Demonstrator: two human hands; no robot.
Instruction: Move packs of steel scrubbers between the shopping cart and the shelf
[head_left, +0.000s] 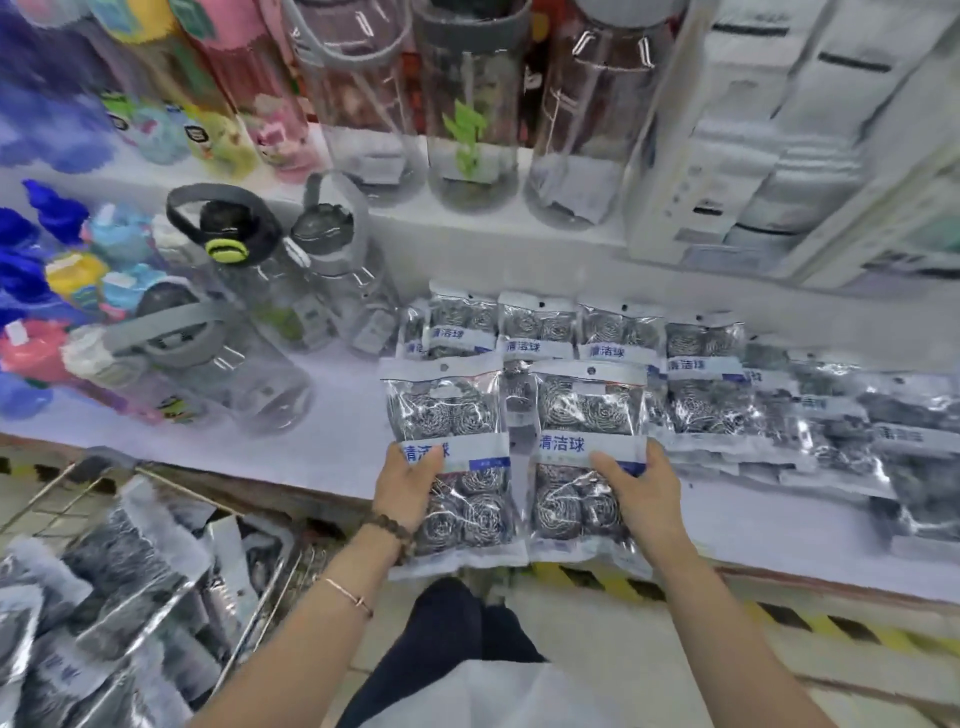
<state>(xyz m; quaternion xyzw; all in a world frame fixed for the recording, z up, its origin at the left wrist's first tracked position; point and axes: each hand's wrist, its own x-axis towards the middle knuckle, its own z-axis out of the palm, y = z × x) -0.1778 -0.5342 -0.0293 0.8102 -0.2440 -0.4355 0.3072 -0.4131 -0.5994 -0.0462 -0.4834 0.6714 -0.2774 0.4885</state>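
Observation:
I hold two clear packs of steel scrubbers over the front edge of the white shelf (332, 457). My left hand (408, 486) grips the left pack (447, 410) at its blue label, thumb on top. My right hand (641, 491) grips the right pack (587, 410) the same way. Both packs stand upright side by side, their lower ends hanging past the shelf edge. Several more scrubber packs (540, 325) lie in rows on the shelf behind and to the right. The wire shopping cart (249, 618) at lower left holds several packs (119, 587).
Clear water bottles with grey straps (234, 322) and colourful children's bottles (57, 291) crowd the left of the shelf. Tall clear bottles (467, 104) and white boxes (769, 130) stand on the shelf above. Yellow-black tape (779, 618) marks the floor by the shelf base.

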